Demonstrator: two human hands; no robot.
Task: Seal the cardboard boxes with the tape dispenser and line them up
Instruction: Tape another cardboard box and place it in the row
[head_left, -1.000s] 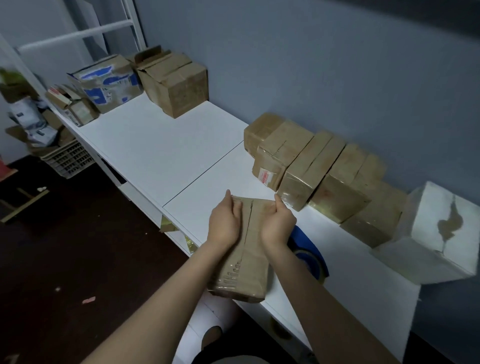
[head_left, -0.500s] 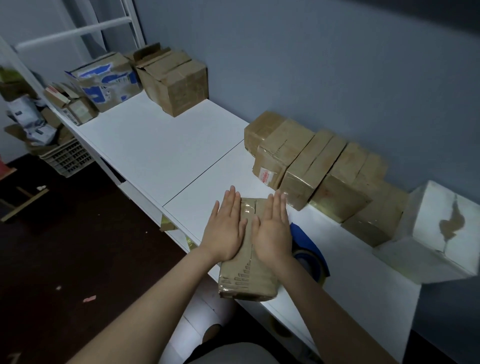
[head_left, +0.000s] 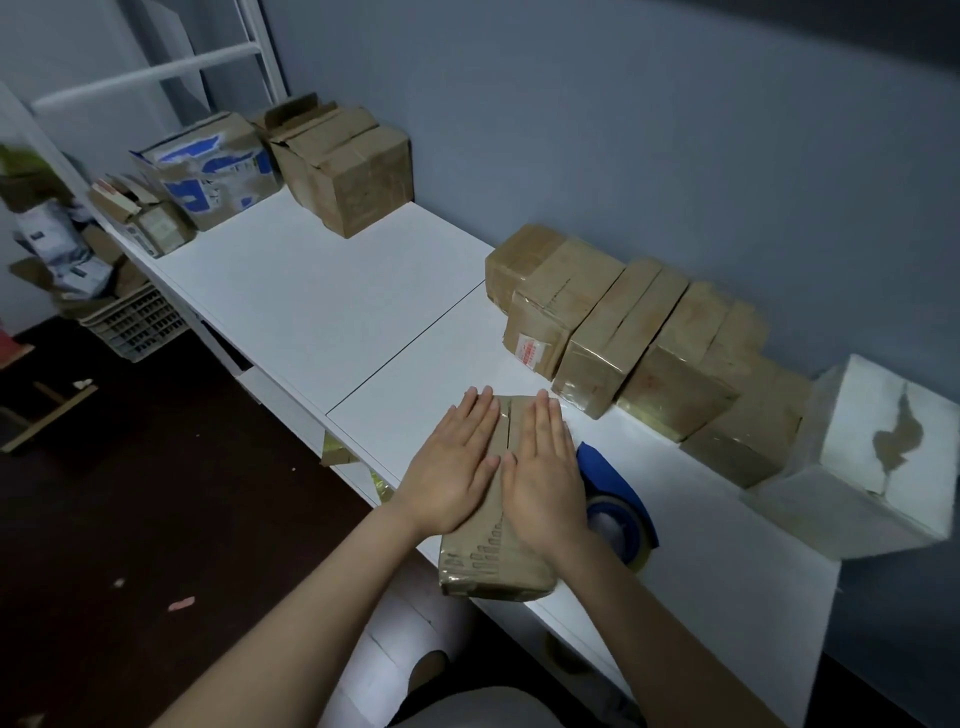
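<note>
A small brown cardboard box (head_left: 491, 564) lies at the front edge of the white table (head_left: 322, 306), its near end sticking out over the edge. My left hand (head_left: 457, 467) and my right hand (head_left: 543, 475) press flat on its top, one on each side of the centre seam, fingers straight. A blue tape dispenser (head_left: 615, 506) lies on the table just right of my right hand, partly hidden by it. Several taped brown boxes (head_left: 613, 332) stand in a row along the wall.
A white box (head_left: 878, 457) with a torn patch ends the row at right. At the table's far left stand a large brown box (head_left: 348, 166), a blue-printed box (head_left: 208, 171) and a small one (head_left: 150, 223). A grey crate (head_left: 132, 322) sits on the dark floor.
My hands gripped the box's far end with curled fingers a second ago. They have since flattened and now press down on the box top, which lies lower on the table.
</note>
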